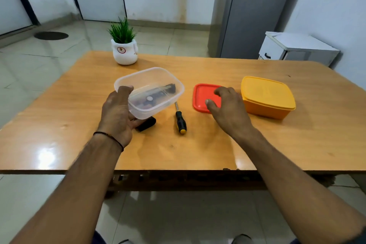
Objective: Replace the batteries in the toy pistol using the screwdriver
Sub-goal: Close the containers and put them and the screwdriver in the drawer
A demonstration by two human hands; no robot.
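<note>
- Head camera, looking down at the wooden table [59, 134]: my left hand [116, 113] grips a clear plastic tub [158, 77] by its near-left corner, thumb over the rim and fingers curled underneath.
- I see the tub lifted off the table and tilted.
- Inside the tub lies the dark toy pistol [158, 92], with a few small bits beside it that are too blurred for me to name.
- At 6 o'clock of the tub, just below it, a small black block [146, 124] sits on the table by my left fingertips.
- At 5 o'clock of the tub lies the screwdriver [180, 122], its black and yellow handle toward me and its shaft pointing to 12 o'clock.
- My right hand [227, 109] is over a red lid [201, 95] at 3 o'clock of the tub, fingers loosely bent and holding nothing; I cannot tell whether they touch it.
- A closed yellow box [267, 97] stands at 3 o'clock of the lid.
- A potted plant [124, 51] stands at 11 o'clock of the tub.
</note>
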